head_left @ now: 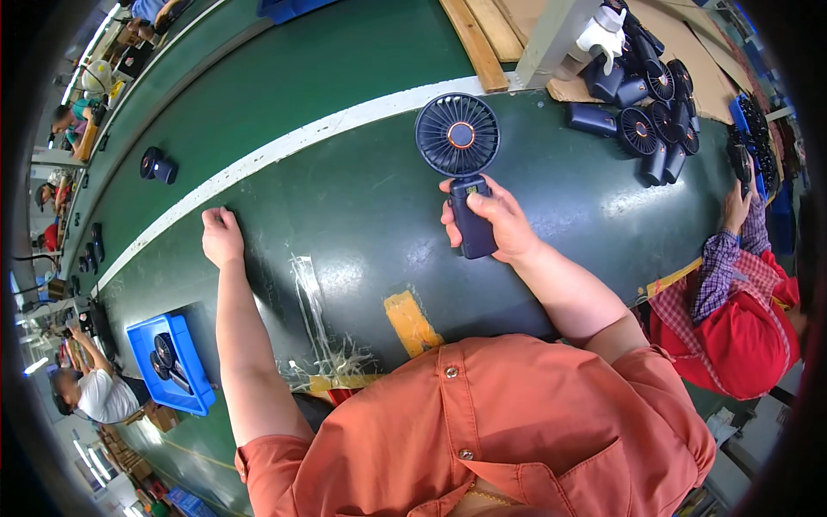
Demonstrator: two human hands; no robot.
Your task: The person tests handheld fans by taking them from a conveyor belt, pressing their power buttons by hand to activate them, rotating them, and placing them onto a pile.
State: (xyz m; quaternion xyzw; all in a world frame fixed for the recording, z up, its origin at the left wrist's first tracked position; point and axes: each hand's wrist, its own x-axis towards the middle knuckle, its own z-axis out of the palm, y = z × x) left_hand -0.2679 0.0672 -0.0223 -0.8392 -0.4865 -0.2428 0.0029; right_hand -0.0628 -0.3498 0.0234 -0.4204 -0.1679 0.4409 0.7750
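Note:
My right hand (504, 220) is wrapped round the handle of a dark navy handheld fan (476, 231), held upright over the green bench. Its round grille faces up toward me, with an orange ring about the hub. A small display glows on the handle, and my thumb lies across the handle just beneath it. Off to the left, my left hand (222, 237) is curled into a loose fist near the white strip (258, 159). Nothing shows between its fingers, and no object lies against it.
A pile of similar fans (642, 125) lies at the far right by a white spray bottle (600, 36). At lower left, a blue tray (202, 398) holds fans. Another fan (158, 165) lies beyond the strip. A co-worker in a red cap (749, 345) works at right.

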